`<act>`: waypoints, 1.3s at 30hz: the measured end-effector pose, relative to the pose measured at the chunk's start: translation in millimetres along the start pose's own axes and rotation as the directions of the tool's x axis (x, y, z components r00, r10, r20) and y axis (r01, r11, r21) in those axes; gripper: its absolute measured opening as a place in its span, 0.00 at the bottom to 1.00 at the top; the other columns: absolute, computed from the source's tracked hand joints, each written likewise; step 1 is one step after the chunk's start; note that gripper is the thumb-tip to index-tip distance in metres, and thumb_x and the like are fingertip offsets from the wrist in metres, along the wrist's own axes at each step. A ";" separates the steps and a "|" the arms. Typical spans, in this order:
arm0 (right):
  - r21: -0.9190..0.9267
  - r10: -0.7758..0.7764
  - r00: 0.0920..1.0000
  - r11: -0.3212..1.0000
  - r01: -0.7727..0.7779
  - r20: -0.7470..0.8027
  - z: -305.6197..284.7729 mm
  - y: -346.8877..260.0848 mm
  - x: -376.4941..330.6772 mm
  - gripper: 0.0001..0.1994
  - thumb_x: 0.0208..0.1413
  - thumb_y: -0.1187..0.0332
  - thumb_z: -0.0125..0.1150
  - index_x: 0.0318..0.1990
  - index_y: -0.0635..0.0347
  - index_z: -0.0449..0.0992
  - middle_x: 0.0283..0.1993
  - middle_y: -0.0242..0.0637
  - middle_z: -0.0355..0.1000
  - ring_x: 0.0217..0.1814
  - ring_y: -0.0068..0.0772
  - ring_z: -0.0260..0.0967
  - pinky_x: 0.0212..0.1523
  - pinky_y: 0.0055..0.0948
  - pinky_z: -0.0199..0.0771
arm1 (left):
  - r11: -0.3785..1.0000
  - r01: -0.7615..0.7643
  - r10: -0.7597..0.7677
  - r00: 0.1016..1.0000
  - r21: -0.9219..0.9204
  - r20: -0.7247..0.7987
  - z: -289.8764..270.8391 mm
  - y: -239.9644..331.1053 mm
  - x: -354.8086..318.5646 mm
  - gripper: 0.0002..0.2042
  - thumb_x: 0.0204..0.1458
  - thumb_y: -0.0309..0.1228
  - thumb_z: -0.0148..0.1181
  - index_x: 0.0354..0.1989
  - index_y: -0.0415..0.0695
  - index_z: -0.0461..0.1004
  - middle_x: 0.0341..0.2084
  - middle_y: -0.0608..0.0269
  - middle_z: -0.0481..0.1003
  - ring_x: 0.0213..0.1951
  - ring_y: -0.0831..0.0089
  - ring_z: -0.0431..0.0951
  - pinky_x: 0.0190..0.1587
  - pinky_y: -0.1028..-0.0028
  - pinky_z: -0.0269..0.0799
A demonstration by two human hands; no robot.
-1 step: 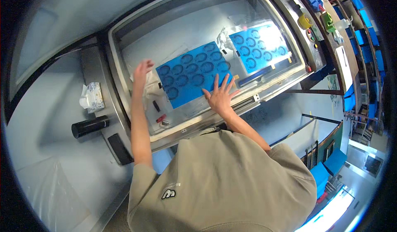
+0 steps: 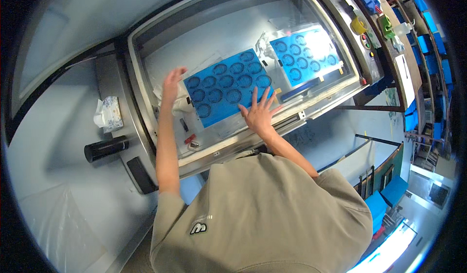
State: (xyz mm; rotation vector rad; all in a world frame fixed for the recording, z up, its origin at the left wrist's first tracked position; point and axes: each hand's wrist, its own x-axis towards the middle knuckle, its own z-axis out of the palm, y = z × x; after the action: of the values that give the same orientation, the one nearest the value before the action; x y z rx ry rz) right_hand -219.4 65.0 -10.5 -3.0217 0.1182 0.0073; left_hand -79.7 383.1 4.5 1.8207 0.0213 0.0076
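Note:
A blue sheet (image 2: 224, 108) printed with rows of dark rings lies in a large framed bed with a pale surface. My right hand (image 2: 259, 119) rests on its near right corner, fingers spread and nothing in them. At the sheet's far left corner is my left hand (image 2: 172, 84), with its fingers stretched to the right and no object visible in it; whether it touches the sheet I cannot tell. Crumpled whitish cloth or film (image 2: 182, 103) lies beside that wrist. Farther right is a second blue sheet (image 2: 291, 68) with similar rings, partly lost in glare.
Small dark and red items (image 2: 189, 139) lie at the bed's near left. Its pale raised frame (image 2: 233, 140) runs along my side. Left of it are a tissue pack (image 2: 112, 114) and a black cylinder (image 2: 105, 148). Control buttons (image 2: 366, 42) and a yellow container (image 2: 358, 26) are at right.
My left hand has shifted slightly right, toward the nearer blue sheet's corner, and its fingers have come closer together. My right hand has stayed in place.

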 end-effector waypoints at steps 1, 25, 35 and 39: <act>-0.004 0.013 1.000 1.000 -0.013 -0.001 -0.2 2.4 -0.4 0.46 0.60 0.33 0.44 0.76 0.56 0.46 0.77 0.66 0.33 0.78 0.77 0.25 0.55 0.93 0.36 | 0.997 -0.074 0.070 0.992 0.038 0.108 25.0 6.5 7.9 0.20 0.67 0.42 0.50 0.53 0.38 0.75 0.49 0.54 0.78 0.54 0.62 0.76 0.61 0.68 0.66; 0.037 -0.200 0.978 0.979 0.202 -0.057 1.5 50.3 -16.1 0.43 0.58 0.34 0.48 0.74 0.51 0.55 0.76 0.61 0.42 0.80 0.68 0.30 0.60 0.89 0.32 | 0.622 -0.168 0.010 0.978 0.765 0.207 186.2 30.6 -83.5 0.37 0.63 0.56 0.47 0.76 0.54 0.46 0.76 0.67 0.43 0.76 0.49 0.38 0.60 0.20 0.23; 0.117 -0.376 0.926 0.920 0.375 -0.016 -11.1 106.8 -25.1 0.41 0.62 0.38 0.45 0.72 0.63 0.55 0.78 0.49 0.43 0.81 0.46 0.36 0.62 0.86 0.34 | 0.590 -0.085 -0.141 0.968 0.803 0.206 206.2 54.1 -178.5 0.39 0.61 0.54 0.52 0.76 0.54 0.46 0.77 0.66 0.39 0.75 0.46 0.36 0.60 0.20 0.23; 0.161 -0.431 0.902 0.892 0.423 0.015 -19.5 117.0 -20.5 0.42 0.62 0.39 0.46 0.71 0.68 0.54 0.78 0.46 0.45 0.81 0.42 0.40 0.63 0.86 0.34 | 0.587 -0.064 -0.159 0.968 0.807 0.192 222.2 65.1 -213.7 0.39 0.60 0.55 0.53 0.76 0.55 0.46 0.77 0.60 0.38 0.75 0.43 0.38 0.61 0.20 0.28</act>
State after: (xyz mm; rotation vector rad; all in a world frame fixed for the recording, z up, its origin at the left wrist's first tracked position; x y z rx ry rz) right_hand -249.0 -51.5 -4.6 -2.8209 -0.5278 0.0331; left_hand -289.0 147.8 13.9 2.7496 -0.1257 -0.3232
